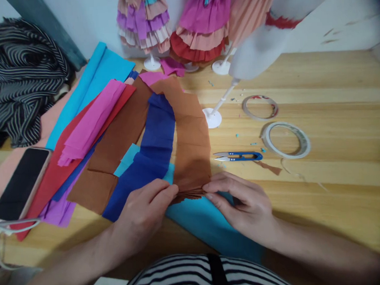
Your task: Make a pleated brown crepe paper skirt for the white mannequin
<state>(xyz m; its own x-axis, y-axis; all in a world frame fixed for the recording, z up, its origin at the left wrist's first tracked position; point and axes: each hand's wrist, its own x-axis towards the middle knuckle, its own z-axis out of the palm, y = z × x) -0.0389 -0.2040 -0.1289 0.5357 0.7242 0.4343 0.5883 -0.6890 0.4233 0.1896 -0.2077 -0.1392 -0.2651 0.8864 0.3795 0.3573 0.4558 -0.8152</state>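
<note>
1. Nearest the camera: striped top (173, 278), at the near edge of the bench (349, 144).
2. Just beyond: brown strip (191, 138), near end gathered into narrow pleats (190, 193). Lies directly between left hand (145, 208) and right hand (241, 197), touching both.
3. On the left: closed, thumb and fingers pinching the left end of the pleats.
4. On the right: closed likewise, thumb and forefinger pinching the right end.
5. Long axis of the strip: away from the body, bending left at the far end. Folds crosswise to that axis, running from hand to hand. Unpleated length straight ahead of the fingertips.
6. Neither hand nearer: one at each side edge.
7. Under the pleats: turquoise sheet (211, 223), reaching back toward the body.
8. Beyond the right hand, apart from the strip: snips (238, 153), tips pointing toward brown.
</note>
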